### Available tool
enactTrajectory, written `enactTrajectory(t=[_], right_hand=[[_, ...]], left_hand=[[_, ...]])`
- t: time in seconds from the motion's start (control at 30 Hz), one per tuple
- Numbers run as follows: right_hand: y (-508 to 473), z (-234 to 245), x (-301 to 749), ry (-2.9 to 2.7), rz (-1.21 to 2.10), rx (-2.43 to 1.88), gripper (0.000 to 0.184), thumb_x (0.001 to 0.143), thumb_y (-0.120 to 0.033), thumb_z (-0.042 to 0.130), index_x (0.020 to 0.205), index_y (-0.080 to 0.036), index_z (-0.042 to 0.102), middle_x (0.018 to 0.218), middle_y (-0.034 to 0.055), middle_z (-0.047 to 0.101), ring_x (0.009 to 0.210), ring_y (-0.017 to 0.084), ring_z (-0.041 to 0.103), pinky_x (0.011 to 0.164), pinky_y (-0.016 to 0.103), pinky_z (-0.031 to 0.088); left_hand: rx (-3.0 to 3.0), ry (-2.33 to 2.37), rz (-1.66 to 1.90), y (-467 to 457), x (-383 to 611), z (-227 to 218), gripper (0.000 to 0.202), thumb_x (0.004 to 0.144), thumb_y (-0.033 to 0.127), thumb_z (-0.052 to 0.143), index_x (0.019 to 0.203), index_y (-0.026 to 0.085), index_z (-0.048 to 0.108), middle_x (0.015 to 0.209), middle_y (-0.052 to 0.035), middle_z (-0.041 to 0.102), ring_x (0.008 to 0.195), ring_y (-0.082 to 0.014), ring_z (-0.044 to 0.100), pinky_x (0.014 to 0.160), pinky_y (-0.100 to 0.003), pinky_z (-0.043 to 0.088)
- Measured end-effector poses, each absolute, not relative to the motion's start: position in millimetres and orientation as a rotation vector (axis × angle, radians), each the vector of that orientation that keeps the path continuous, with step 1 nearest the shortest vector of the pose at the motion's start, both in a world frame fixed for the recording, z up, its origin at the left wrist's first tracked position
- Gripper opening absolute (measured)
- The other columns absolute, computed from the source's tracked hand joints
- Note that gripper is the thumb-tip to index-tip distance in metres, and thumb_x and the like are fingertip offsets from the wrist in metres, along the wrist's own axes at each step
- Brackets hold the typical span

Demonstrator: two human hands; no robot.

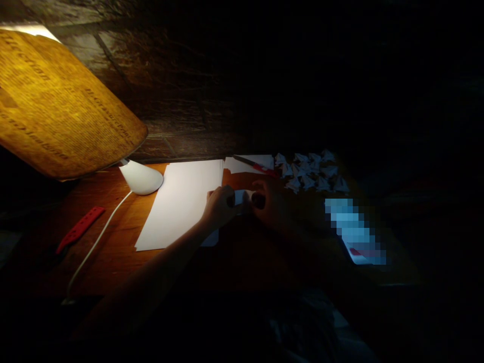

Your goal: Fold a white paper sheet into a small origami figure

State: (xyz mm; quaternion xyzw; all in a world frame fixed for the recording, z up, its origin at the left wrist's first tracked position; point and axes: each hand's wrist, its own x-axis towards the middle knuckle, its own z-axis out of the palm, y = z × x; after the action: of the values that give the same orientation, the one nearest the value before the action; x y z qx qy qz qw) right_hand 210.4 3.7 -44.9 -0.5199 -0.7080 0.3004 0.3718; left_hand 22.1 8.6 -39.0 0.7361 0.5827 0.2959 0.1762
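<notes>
Between my two hands is a small piece of white paper (242,196), in shadow, so its folds are hard to make out. My left hand (221,201) grips its left end, with fingers and thumb curled in. At the paper's other end, my right hand (266,201) pinches it, the fingers bent and dark. A stack of white paper sheets (185,201) lies to the left, partly beneath my left hand. Just beyond my hands, scissors with red handles (262,169) rest across a smaller piece of white paper (242,164).
Several small folded paper figures (310,171) stand grouped at the back right. A lit phone (353,229) lies on the right. To the left are a lamp (139,177) with a printed shade (71,106), its white cord (96,242) and a red-handled tool (81,227) on the wooden table (121,227).
</notes>
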Motion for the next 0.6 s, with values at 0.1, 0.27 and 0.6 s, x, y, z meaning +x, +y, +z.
enactTrajectory(t=[0.1,0.27,0.6], right_hand=[[6.1,-48.7,211.0,-1.782,0.761,-1.349,0.053,0.074,-0.018,0.074,0.122,-0.025,0.052,0.116,0.0078,0.075,0.105,0.031,0.072,0.092,0.047,0.055],[7.4,-50.8,210.0,-1.718,0.806,-1.372,0.057,0.071,-0.018,0.075,0.123,-0.023,0.053,0.106,0.0070,0.076,0.102,0.030,0.073,0.090,0.048,0.056],[5.2,-51.0,208.0,-1.677,0.820,-1.317,0.054,0.071,-0.021,0.074,0.121,-0.026,0.053,0.108,0.0058,0.074,0.102,0.029,0.072,0.089,0.046,0.055]], left_hand=[[2.034,1.650,0.815,9.9,21.0,-38.3,0.030,0.067,0.027,0.079,0.062,0.021,0.050,0.070,-0.0002,0.054,0.067,-0.0162,0.046,0.067,-0.033,0.033],[1.923,1.604,0.846,10.7,17.0,-43.2,0.020,0.070,0.030,0.077,0.076,0.020,0.061,0.073,-0.0002,0.058,0.070,-0.0165,0.050,0.066,-0.030,0.037],[1.893,1.553,0.960,11.2,18.4,-45.9,0.016,0.079,0.034,0.072,0.077,0.019,0.067,0.070,-0.0001,0.062,0.063,-0.0132,0.052,0.060,-0.027,0.040]])
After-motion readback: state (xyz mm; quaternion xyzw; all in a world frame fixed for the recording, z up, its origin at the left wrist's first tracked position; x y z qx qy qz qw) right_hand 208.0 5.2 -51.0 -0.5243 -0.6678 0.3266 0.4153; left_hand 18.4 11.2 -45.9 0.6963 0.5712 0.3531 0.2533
